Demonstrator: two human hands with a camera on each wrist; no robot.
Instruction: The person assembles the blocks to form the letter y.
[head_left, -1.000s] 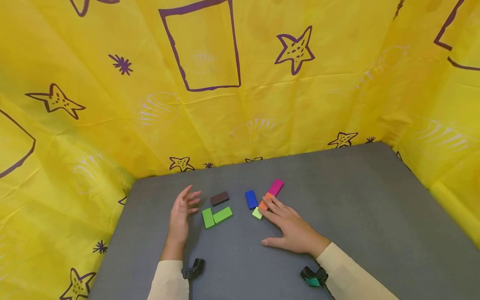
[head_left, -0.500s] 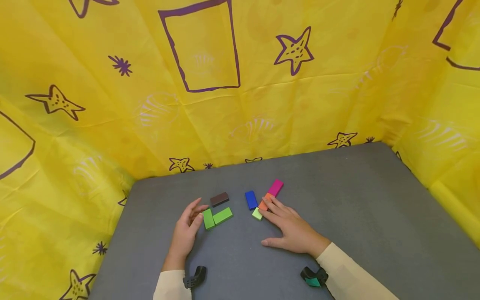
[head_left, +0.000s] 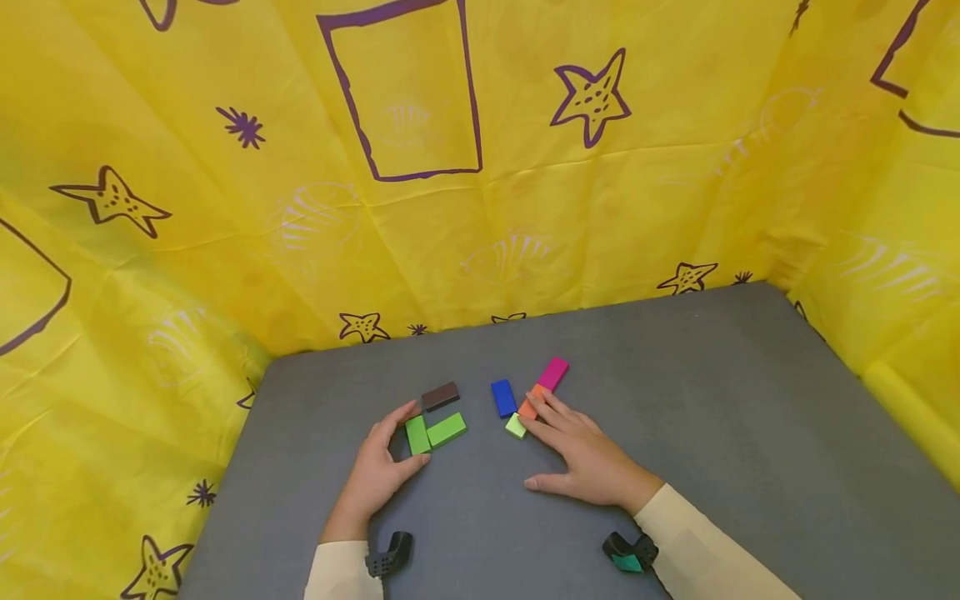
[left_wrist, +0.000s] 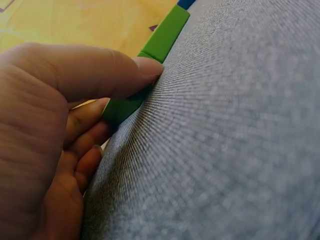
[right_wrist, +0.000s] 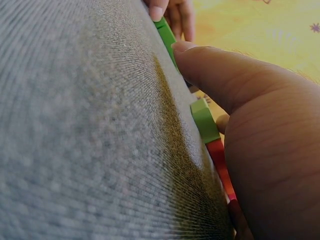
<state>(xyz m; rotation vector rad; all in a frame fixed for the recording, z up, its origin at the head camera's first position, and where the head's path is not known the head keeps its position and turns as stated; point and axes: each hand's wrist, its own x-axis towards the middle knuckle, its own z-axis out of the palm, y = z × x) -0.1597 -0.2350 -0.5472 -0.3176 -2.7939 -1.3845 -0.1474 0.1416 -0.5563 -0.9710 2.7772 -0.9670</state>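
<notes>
My left hand (head_left: 378,471) grips the left green block (head_left: 417,436) lengthwise, thumb at its near end and index finger at its far end. In the left wrist view the thumb (left_wrist: 120,70) overlaps the joint with the second green block (left_wrist: 165,35); the other fingers lie behind. That second green block (head_left: 447,430) slants off to the right, end against the first. My right hand (head_left: 588,458) rests with fairly straight fingers on the orange block (head_left: 530,403), a fingertip beside the small light green block (head_left: 516,426). Its thumb is spread away from the blocks.
A dark brown block (head_left: 440,396) lies just beyond the green pair. Right of it are a blue block (head_left: 504,398) and a magenta block (head_left: 553,373), the latter end to end with the orange one. A yellow patterned cloth (head_left: 525,208) walls the grey table (head_left: 720,400).
My left hand has come right and closed on the left green block, its thumb swinging to the near end. My right hand and the other blocks have stayed put.
</notes>
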